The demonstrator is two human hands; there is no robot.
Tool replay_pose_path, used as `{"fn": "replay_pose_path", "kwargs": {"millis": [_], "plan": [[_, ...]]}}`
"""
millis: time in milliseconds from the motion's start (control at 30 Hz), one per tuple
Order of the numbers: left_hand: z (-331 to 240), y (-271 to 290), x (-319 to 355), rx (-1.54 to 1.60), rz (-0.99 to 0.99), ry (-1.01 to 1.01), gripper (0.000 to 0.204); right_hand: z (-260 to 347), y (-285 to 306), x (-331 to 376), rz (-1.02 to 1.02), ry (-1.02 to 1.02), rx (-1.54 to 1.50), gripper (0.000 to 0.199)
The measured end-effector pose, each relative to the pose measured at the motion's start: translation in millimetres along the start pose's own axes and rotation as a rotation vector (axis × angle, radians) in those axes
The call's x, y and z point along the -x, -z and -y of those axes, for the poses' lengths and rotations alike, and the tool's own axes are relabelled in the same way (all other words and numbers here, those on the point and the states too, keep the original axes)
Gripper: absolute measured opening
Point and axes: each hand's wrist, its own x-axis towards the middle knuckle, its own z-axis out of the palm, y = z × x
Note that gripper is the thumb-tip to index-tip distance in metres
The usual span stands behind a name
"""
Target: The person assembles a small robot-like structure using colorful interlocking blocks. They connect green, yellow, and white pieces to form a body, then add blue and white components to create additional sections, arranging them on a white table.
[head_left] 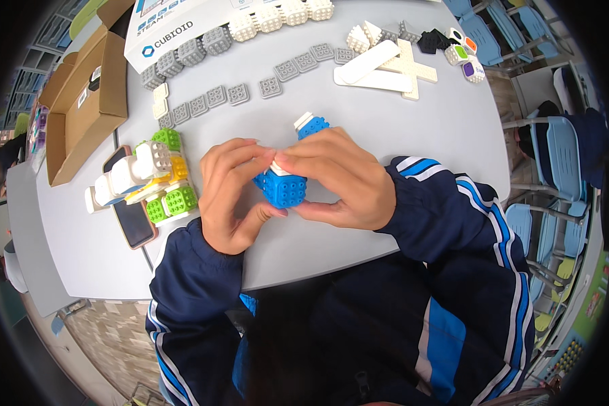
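Note:
Both of my hands hold a blue studded building block (285,192) above the near part of the table. My left hand (231,189) grips its left side, with the thumb low at the front. My right hand (342,179) closes on it from the right, thumb underneath. At the top of the block a small white piece (276,167) shows between the fingertips of both hands. Just beyond my right hand lies another blue studded block (311,126) with a white piece on its end, partly hidden by that hand.
Left stands a model of green, yellow and white blocks (172,172), by a phone (135,223). Grey square plates (238,93) run across the table (237,125). Behind are grey and white cubes (216,40), a white box (183,20), white flat pieces (379,71) and an open cardboard box (81,128).

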Motion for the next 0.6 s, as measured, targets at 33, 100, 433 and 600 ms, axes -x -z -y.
{"fn": "replay_pose_path", "kwargs": {"millis": [33,100,433,600], "plan": [[-1,1,0,0.011,0.009,-0.013,0.054,2,2,-2,0.027,-0.006,0.032,0.059],[2,1,3,-0.064,0.070,-0.076,0.053,9,7,-5,0.080,-0.019,0.096,0.060],[-14,10,-5,-0.171,0.398,-0.152,0.062,-23,47,-87,0.406,0.188,0.411,0.030],[-17,17,-6,-0.136,0.419,-0.123,0.057,-78,-54,-156,0.374,0.353,0.736,0.059]]}}
